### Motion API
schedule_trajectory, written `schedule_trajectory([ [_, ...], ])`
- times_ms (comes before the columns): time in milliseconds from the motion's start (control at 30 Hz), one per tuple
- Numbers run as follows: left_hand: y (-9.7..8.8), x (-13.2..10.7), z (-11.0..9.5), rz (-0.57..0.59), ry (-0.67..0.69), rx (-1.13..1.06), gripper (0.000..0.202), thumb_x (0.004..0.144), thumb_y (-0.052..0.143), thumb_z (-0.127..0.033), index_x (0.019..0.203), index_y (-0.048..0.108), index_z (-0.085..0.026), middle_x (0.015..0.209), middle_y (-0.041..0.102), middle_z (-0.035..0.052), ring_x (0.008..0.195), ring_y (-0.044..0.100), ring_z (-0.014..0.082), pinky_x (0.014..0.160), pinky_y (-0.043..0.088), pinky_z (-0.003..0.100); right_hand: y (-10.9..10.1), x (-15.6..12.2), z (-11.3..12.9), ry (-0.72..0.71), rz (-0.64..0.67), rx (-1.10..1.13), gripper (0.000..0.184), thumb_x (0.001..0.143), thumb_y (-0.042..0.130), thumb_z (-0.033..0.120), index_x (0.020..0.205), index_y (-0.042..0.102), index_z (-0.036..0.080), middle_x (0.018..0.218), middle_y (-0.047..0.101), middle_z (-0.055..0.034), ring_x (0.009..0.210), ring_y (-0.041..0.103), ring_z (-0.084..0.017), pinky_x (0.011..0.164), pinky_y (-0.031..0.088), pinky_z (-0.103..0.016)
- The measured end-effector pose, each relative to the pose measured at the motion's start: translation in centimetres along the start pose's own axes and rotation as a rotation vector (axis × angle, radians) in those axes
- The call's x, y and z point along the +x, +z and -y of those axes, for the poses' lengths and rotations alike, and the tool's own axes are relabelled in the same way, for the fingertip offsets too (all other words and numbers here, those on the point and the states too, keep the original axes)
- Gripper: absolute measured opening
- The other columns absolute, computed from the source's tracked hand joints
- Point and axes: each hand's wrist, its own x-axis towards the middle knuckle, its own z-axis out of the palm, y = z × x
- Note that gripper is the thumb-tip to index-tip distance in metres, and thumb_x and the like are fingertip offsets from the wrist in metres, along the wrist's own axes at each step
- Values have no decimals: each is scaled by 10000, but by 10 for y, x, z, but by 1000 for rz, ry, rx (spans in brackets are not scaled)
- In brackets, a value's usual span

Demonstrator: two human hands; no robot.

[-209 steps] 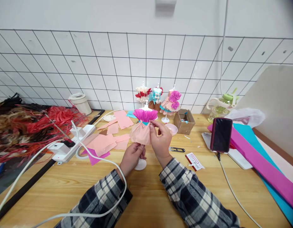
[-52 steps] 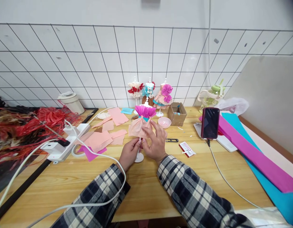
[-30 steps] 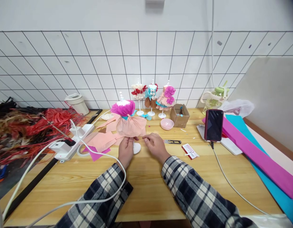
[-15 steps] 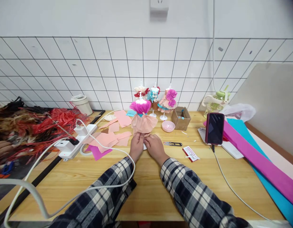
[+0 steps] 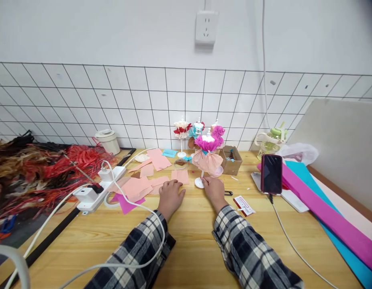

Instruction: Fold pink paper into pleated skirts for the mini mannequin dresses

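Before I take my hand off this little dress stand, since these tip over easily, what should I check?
1. Dress stand upright, its base flat on the table: ok.
2. Right hand has its fingertips at the base; whether they grip it: cannot tell.
3. Left hand lies flat on the table, off the dress stand: ok.
4. Room behind the dress stand: the pink bowl and cardboard box sit close; whether they touch it: cannot tell.
5. White cable loops over the left sleeve and could drag when the arm moves: not ok.
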Motion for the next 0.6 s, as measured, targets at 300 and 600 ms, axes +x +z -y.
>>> schedule_trajectory([
  [300,1,-3,-6,21,42,17,306,852,495,-348,1126,588,-250,1232,590,91,1141,429,297,932,263,491,9,7,0,80,42,-91,337,948,374,367,972,683,235,960,691,-76,931,594,-191,751,323,-294],
  [600,-7,-2,-1,-19,68,10,192,836,515,-288,892,698,-268,995,681,70,1025,509,280,932,256,489,-2,-5,2,52,-5,-82,274,904,435,237,1077,645,206,1046,665,-107,1077,526,-213,858,333,-307],
])
